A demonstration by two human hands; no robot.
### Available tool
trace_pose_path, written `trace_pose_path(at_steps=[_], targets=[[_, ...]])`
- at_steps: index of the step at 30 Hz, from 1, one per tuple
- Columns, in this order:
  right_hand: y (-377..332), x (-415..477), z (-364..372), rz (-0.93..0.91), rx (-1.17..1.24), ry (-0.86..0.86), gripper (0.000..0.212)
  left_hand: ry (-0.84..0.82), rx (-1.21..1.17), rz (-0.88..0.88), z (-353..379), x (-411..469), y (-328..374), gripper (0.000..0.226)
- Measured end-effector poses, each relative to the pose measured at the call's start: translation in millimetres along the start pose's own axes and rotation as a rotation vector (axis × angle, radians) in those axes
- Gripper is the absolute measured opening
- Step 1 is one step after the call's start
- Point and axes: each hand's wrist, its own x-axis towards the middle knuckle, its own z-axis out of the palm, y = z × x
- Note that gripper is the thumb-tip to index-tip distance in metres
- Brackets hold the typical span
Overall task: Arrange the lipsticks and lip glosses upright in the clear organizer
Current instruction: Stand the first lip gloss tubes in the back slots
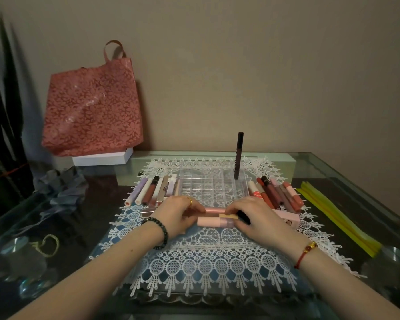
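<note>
The clear organizer (213,181) stands on the lace mat, its grid of compartments bare except for one dark lip gloss (239,155) upright at the back right. Just in front of it lie a few tubes side by side: a pink tube (214,210), a pink and mauve tube (215,221) and a black-capped tube (244,217). My left hand (178,213) curls round their left ends. Gripping their right ends is my right hand (256,213), with the black cap poking out between thumb and fingers. Several lip products lie in a left row (148,190) and a right row (277,192).
The white lace mat (208,257) covers a glass table (56,227). A pink box (289,219) lies by my right hand and yellow strips (340,215) at the far right. At the back left, a red floral bag (92,107) leans on a white box (102,158) against the wall; grey cloth (60,188) lies in front.
</note>
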Motion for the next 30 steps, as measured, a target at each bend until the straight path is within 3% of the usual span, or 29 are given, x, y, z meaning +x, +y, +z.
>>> trace_pose_path(at_steps=[10, 16, 30], targets=[[-1.6, -0.2, -6.2, 0.004, 0.049, 0.035, 0.015, 0.033, 0.048, 0.035, 2.7, -1.0, -1.5, 0.028], [-13.7, 5.2, -33.2, -0.016, 0.214, 0.113, 0.021, 0.049, 0.071, 0.049, 0.4, 1.0, -1.8, 0.029], [-24.2, 47.2, -105.8, -0.027, 0.517, 0.308, 0.024, 0.214, -0.255, 0.072, -25.2, 43.0, 24.7, 0.025]])
